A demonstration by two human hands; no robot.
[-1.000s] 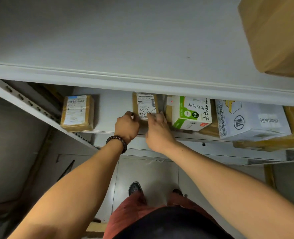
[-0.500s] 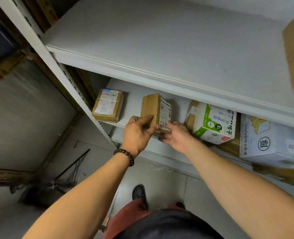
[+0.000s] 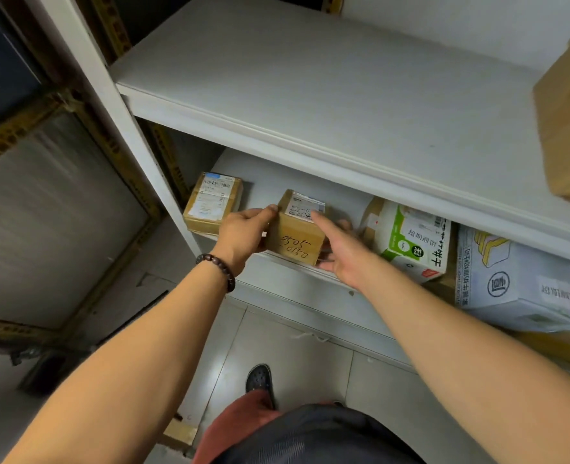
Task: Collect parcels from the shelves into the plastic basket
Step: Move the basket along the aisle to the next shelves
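Observation:
A small brown cardboard parcel (image 3: 295, 239) with a white label on top and handwritten numbers on its front sits at the front edge of the lower shelf (image 3: 297, 276). My left hand (image 3: 243, 236) grips its left side, thumb on the top corner. My right hand (image 3: 338, 252) holds its right side, index finger lying over the label, the other fingers behind the box. The plastic basket is out of view.
Another labelled brown parcel (image 3: 214, 203) lies to the left on the same shelf. To the right stand a green-and-white carton (image 3: 415, 242) and a pale printed box (image 3: 524, 283). A large brown box (image 3: 568, 118) sits on the upper shelf (image 3: 327, 85). Tiled floor and my shoe lie below.
The small parcel has been turned from its narrow side so the handwritten face points at me, and drawn to the shelf's front edge. Both hands stay on it. My view has shifted.

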